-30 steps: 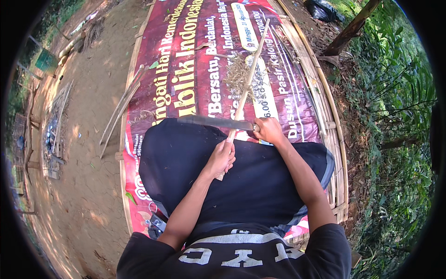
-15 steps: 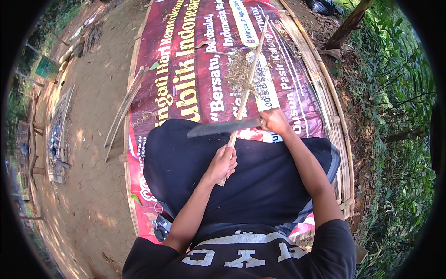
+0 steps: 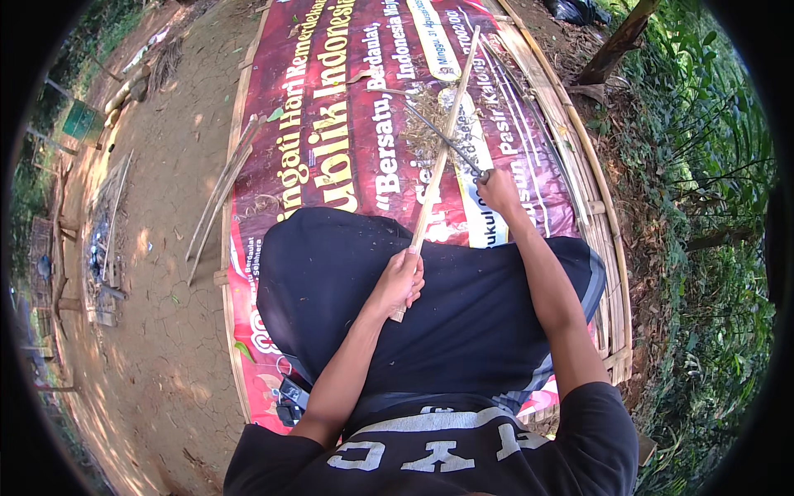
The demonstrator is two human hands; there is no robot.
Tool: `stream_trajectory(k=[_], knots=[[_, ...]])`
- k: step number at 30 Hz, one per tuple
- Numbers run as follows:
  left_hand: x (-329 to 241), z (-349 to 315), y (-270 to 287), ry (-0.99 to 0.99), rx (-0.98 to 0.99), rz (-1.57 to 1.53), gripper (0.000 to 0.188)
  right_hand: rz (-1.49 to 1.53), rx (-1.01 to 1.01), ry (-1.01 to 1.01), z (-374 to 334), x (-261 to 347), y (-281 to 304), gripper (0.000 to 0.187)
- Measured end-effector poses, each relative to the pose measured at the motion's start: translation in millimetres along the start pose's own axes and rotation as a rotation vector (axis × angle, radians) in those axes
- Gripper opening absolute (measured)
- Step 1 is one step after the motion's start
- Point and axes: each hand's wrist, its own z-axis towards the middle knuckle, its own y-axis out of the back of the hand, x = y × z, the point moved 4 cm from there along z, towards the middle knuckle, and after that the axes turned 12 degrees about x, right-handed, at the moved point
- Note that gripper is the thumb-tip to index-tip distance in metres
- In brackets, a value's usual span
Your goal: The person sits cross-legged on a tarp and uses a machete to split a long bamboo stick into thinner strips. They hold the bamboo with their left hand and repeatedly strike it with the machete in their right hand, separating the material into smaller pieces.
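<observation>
My left hand is wrapped round the lower part of a long pale bamboo strip, whose near end pokes out below my fingers above my dark-clothed lap. The strip slants away from me, up and to the right, over a red printed banner. My right hand grips the handle of a machete. Its blade is turned nearly edge-on, so it looks like a thin dark line, and it crosses the strip well beyond my left hand. A heap of thin shavings lies beside the strip near the blade.
The banner covers a bamboo-slat platform with a pole edge on the right. Split bamboo pieces lean at its left edge. A small black device sits by my left forearm. Bare earth lies left, green plants right.
My right hand has moved the machete farther away along the strip, and the blade has turned from broadside to nearly edge-on. My left hand keeps its hold, almost in place.
</observation>
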Motion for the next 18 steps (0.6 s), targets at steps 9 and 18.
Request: stream_trajectory(k=[9, 18], knots=[[-5, -11, -2, 0.002, 0.001, -0.033, 0.037, -0.276, 0.024, 0.559, -27, 23, -6, 0.013], [-16, -18, -7, 0.012, -0.011, -0.121, 0.038, -0.296, 0.046, 0.529, -37, 31, 8, 0.018]])
